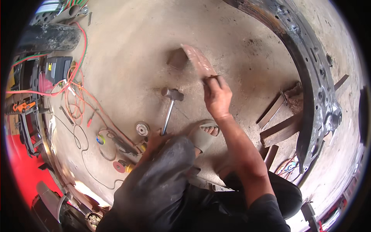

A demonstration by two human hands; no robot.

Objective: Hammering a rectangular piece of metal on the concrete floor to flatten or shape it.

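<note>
My right hand (pixel 218 94) is closed on one end of a flat, reddish-brown metal strip (pixel 200 62) with pale scuffs. The strip is held over the concrete floor and slants away to the far left, slightly blurred. A dark brown patch beside its far end could be a bent part or a shadow; I cannot tell. A hammer (pixel 172 94) with a blocky steel head and a shiny shaft lies to the left of that hand. My left hand (pixel 155 140), partly hidden behind my knee, is closed round the hammer's dark grip.
A long perforated black metal beam (pixel 309 65) curves down the right side, with wooden blocks (pixel 282 129) beside it. At left lie red hoses (pixel 83 50), cables, a grinding disc (pixel 142 128) and an angle grinder (pixel 123 166). My sandalled foot (pixel 206 135) is near the middle.
</note>
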